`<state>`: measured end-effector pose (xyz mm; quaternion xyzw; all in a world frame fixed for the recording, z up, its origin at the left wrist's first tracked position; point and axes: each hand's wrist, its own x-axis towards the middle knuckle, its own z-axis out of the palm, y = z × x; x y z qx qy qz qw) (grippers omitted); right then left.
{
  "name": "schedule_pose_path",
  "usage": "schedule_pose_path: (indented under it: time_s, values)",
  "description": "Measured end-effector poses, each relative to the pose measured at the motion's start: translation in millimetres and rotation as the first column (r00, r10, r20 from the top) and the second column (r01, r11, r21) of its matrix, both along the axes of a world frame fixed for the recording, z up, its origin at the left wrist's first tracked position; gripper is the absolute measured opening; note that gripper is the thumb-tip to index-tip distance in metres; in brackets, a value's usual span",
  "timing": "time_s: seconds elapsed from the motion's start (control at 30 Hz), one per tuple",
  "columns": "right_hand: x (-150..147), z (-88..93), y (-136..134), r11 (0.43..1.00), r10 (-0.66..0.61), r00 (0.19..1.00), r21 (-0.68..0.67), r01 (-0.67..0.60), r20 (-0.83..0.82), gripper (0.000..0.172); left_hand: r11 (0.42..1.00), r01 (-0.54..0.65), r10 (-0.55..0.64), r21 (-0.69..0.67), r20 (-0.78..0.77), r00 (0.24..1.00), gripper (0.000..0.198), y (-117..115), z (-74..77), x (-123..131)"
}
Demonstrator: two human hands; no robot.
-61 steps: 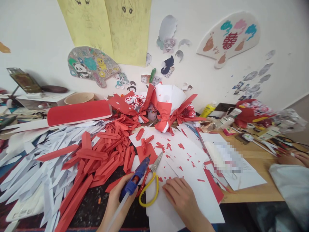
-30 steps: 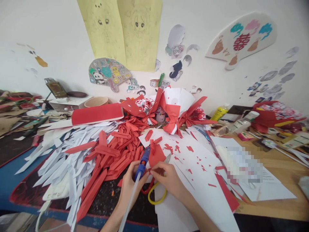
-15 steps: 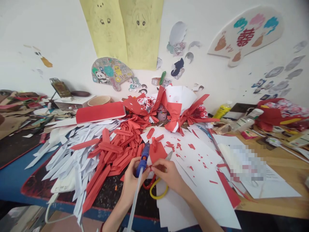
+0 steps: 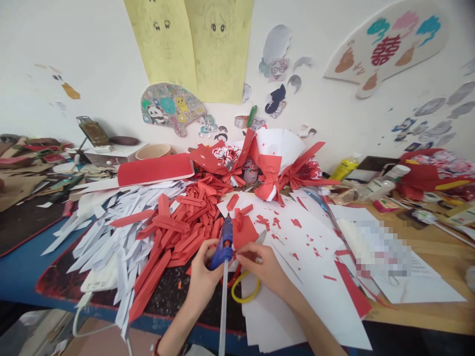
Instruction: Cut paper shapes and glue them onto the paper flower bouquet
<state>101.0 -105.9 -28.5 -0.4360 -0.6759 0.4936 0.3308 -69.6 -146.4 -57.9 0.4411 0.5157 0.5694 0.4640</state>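
1. one blue glue gun (image 4: 223, 247) is above the counter (image 4: 404, 316), near the middle of its near edge, gripped in the curled left hand (image 4: 202, 277), nozzle toward the far edge.
2. a pale glue stick (image 4: 224, 311) runs from the gun's back end past the near edge.
3. the right hand (image 4: 265, 267) is just beside the gun, thumb and forefinger drawn close; whether they pinch anything, i cannot tell.
4. scissors (image 4: 248, 295) with a yellow handle loop lie partly hidden under the right hand.
5. white sheets (image 4: 311, 306) spread beneath it and overhang the near edge, red scraps (image 4: 296, 223) scattered on them.
6. left of the hands, folded red strips (image 4: 189, 217) are heaped beside folded white strips (image 4: 107, 232).
7. wrapped bouquets (image 4: 270, 170) stand along the far edge.
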Motion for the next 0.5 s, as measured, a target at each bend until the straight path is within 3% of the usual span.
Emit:
schedule_pose_path:
  time_s: [0.5]
  values:
    - [5.0, -1.0, -9.1, 0.994, -0.065, 0.998, 0.082, 0.066, -0.018, 0.014, 1.0, -0.013, 0.013, 0.003, -0.013, 1.0, 0.04, -3.8, 3.1, -0.3]
